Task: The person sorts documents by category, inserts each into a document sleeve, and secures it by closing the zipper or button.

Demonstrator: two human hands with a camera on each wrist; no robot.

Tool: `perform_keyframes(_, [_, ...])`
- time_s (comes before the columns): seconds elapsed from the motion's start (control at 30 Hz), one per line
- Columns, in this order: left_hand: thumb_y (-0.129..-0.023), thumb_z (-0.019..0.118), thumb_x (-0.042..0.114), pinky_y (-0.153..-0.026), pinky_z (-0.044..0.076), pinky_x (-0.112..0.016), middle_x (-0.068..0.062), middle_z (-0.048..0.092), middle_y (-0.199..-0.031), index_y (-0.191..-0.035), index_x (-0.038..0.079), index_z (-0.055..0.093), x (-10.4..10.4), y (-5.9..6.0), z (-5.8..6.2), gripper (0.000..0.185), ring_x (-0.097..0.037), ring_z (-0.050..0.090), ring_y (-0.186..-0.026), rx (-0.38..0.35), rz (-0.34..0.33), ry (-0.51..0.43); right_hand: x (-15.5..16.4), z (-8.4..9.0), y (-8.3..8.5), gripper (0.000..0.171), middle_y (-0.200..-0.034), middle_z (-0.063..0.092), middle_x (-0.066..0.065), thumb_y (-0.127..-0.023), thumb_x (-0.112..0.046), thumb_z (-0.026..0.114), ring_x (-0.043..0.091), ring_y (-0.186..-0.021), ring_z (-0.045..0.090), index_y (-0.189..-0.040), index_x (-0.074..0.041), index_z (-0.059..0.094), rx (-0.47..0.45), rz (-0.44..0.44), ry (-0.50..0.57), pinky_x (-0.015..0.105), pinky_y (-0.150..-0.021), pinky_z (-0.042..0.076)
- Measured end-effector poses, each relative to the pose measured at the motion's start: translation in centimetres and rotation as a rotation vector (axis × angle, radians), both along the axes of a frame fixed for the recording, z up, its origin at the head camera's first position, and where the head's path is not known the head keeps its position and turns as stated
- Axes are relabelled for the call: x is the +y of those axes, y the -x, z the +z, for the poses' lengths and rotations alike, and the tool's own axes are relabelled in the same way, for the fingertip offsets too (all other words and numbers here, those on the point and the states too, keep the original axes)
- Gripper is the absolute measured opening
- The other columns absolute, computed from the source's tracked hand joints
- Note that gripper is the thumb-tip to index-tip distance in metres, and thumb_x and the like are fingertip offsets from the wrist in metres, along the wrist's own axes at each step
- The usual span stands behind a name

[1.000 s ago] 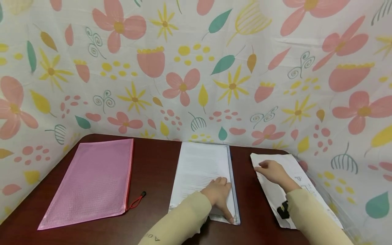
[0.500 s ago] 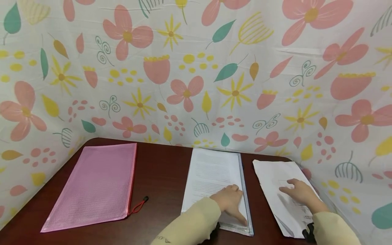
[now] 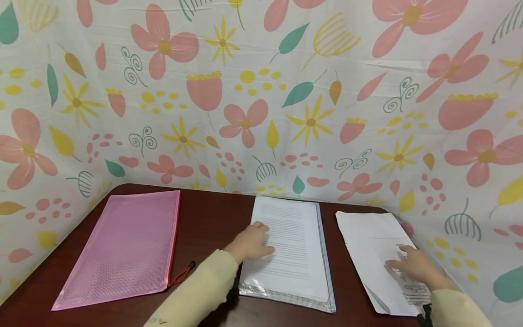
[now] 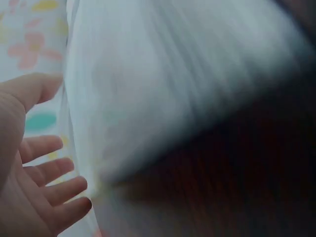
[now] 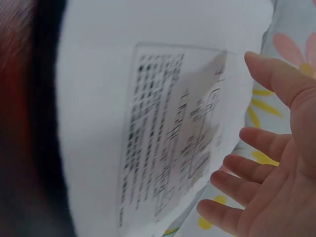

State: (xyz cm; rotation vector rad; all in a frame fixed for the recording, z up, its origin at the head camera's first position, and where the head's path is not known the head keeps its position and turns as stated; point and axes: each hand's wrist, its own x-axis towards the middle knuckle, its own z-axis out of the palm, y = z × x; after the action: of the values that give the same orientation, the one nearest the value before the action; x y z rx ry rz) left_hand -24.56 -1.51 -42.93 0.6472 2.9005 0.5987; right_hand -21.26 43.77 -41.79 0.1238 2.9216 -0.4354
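Observation:
A clear zip document pouch (image 3: pixel 290 297) with printed sheets inside lies in the middle of the table. My left hand (image 3: pixel 250 241) is over its left edge, fingers spread and relaxed; whether it touches the pouch I cannot tell. On the right lies white printed paper (image 3: pixel 363 240), its near left corner slightly lifted. Above the paper's right part is my right hand (image 3: pixel 418 268), thumb and fingers apart, holding nothing. The right wrist view shows the print on this paper (image 5: pixel 94 123) beside the spread fingers (image 5: pixel 237 185). The left wrist view is blurred.
A pink mesh zip pouch (image 3: pixel 126 245) lies on the left of the dark table (image 3: pixel 212 227), its red cord pull (image 3: pixel 181 274) pointing right. A flower-patterned cloth (image 3: pixel 245 91) rises behind the table and along both sides.
My left hand has moved from the clear pouch's lower right to its left edge. My right hand has left the paper's left edge and moved right and nearer. The paper lies flatter.

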Motion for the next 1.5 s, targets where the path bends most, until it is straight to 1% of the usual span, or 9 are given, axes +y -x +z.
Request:
perform_keyframes(0.27, [-0.086, 0.065, 0.038, -0.093, 0.047, -0.051, -0.022, 0.045, -0.139, -0.138, -0.001, 0.043, -7.0, 0.8, -0.1, 0.068, -0.038, 0.050, -0.121, -0.023, 0.244, 0.020, 0.7, -0.3, -0.9, 0.098, -0.121, 0.039, 0.049, -0.079, -0.049, 0.068, 0.060, -0.109, 0.043, -0.124, 0.029, 0.030, -0.008, -0.026, -0.010, 0.062, -0.091, 0.040])
perform_keyframes(0.53, [-0.085, 0.065, 0.033, -0.081, 0.050, -0.056, -0.029, 0.049, -0.123, -0.129, -0.009, 0.046, -12.9, 0.4, 0.0, 0.064, -0.045, 0.053, -0.107, -0.005, 0.410, 0.119, 1.5, -0.5, -1.1, 0.113, -0.125, 0.029, 0.051, -0.076, -0.058, 0.067, 0.062, -0.112, 0.037, -0.128, 0.031, 0.020, -0.076, -0.090, 0.023, 0.064, -0.094, 0.036])
perform_keyframes(0.77, [-0.089, 0.058, 0.024, -0.079, 0.050, -0.056, -0.038, 0.050, -0.114, -0.123, -0.019, 0.045, -16.5, -0.2, 0.3, 0.056, -0.048, 0.054, -0.102, -0.087, 0.531, 0.153, 2.3, -1.1, -0.9, 0.111, -0.122, 0.033, 0.051, -0.077, -0.057, 0.068, 0.058, -0.107, 0.043, -0.127, 0.031, 0.021, -0.077, -0.082, 0.058, 0.061, -0.091, 0.040])
perform_keyframes(0.93, [-0.086, 0.056, 0.007, -0.064, 0.053, -0.051, -0.037, 0.058, -0.105, -0.101, -0.012, 0.062, -17.7, -0.6, 0.9, 0.026, -0.043, 0.061, -0.092, -0.109, 0.582, 0.160, 2.5, -1.0, -0.9, 0.102, -0.108, 0.052, 0.038, -0.069, -0.056, 0.075, 0.037, -0.088, 0.057, -0.123, 0.022, 0.036, -0.055, -0.128, 0.094, 0.047, -0.076, 0.048])
perform_keyframes(1.03, [-0.083, 0.056, 0.000, -0.057, 0.052, -0.045, -0.030, 0.065, -0.095, -0.084, -0.005, 0.066, -17.9, -0.8, 1.2, 0.011, -0.035, 0.064, -0.081, -0.086, 0.579, 0.155, 2.6, -0.8, -1.0, 0.107, -0.107, 0.052, 0.036, -0.064, -0.059, 0.078, 0.035, -0.088, 0.057, -0.123, 0.020, 0.034, -0.068, -0.182, 0.107, 0.044, -0.074, 0.048])
perform_keyframes(1.17, [-0.085, 0.052, -0.001, -0.055, 0.052, -0.044, -0.029, 0.066, -0.094, -0.084, -0.005, 0.064, -18.0, -0.8, 1.3, 0.013, -0.035, 0.065, -0.079, -0.069, 0.581, 0.124, 2.5, -0.5, -1.3, 0.112, -0.098, 0.052, 0.033, -0.057, -0.062, 0.080, 0.035, -0.084, 0.056, -0.116, 0.022, 0.033, -0.105, -0.251, 0.130, 0.043, -0.072, 0.049])
perform_keyframes(1.27, [-0.086, 0.049, 0.000, -0.055, 0.051, -0.043, -0.028, 0.065, -0.096, -0.087, -0.005, 0.063, -17.7, -0.8, 1.5, 0.015, -0.034, 0.065, -0.080, -0.062, 0.582, 0.089, 2.5, -0.4, -1.4, 0.103, -0.088, 0.056, 0.027, -0.058, -0.064, 0.079, 0.031, -0.078, 0.057, -0.104, 0.021, 0.043, -0.140, -0.269, 0.113, 0.041, -0.069, 0.050])
perform_keyframes(1.4, [-0.086, 0.049, 0.002, -0.055, 0.049, -0.042, -0.025, 0.066, -0.090, -0.080, -0.002, 0.062, -16.9, -0.7, 1.9, 0.015, -0.030, 0.062, -0.077, -0.037, 0.569, 0.034, 2.5, -0.3, -1.4, 0.097, -0.090, 0.058, 0.030, -0.063, -0.065, 0.074, 0.033, -0.081, 0.057, -0.099, 0.021, 0.050, -0.175, -0.241, 0.073, 0.045, -0.075, 0.048])
perform_keyframes(1.5, [-0.085, 0.051, 0.006, -0.053, 0.047, -0.039, -0.018, 0.064, -0.079, -0.071, 0.001, 0.059, -16.0, -0.7, 2.0, 0.016, -0.026, 0.057, -0.068, -0.023, 0.557, 0.004, 2.6, -0.4, -1.5, 0.092, -0.089, 0.060, 0.028, -0.061, -0.062, 0.077, 0.032, -0.081, 0.058, -0.097, 0.019, 0.052, -0.188, -0.265, 0.126, 0.045, -0.076, 0.048])
